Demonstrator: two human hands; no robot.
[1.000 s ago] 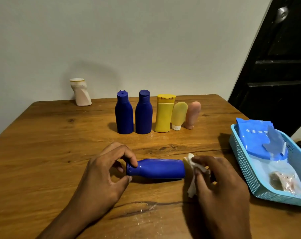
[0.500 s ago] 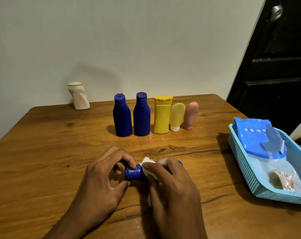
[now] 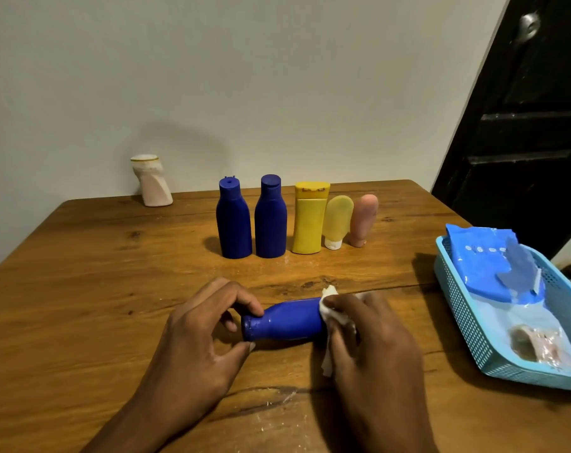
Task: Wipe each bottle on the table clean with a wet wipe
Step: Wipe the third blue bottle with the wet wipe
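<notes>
Your left hand [image 3: 192, 335] pinches the cap end of the blue bottle [image 3: 284, 320], forefinger on top and thumb beneath, so that grip is closed on the bottle's neck. The bottle lies on its side on the wooden surface [image 3: 81, 289], near the front edge and about midway across, cap pointing left. Your right hand [image 3: 375, 341] curls round the bottle's base end with the white wet wipe [image 3: 331, 313] pressed between fingers and plastic; that grip is closed on the wipe, whose loose corners stick out above and below your fingers.

Farther back stands a row of upright bottles: two blue bottles [image 3: 233, 220] side by side, a yellow bottle [image 3: 308, 219] just to their right, then a pale yellow tube [image 3: 338, 220] and a pink tube [image 3: 362, 219] standing on their caps. A white bottle [image 3: 151, 181] leans at the far left, close to the wall. At the right edge, a light blue basket [image 3: 457, 308] holds a blue pack of wipes [image 3: 483, 256] and a crumpled wrapper [image 3: 539, 346].
</notes>
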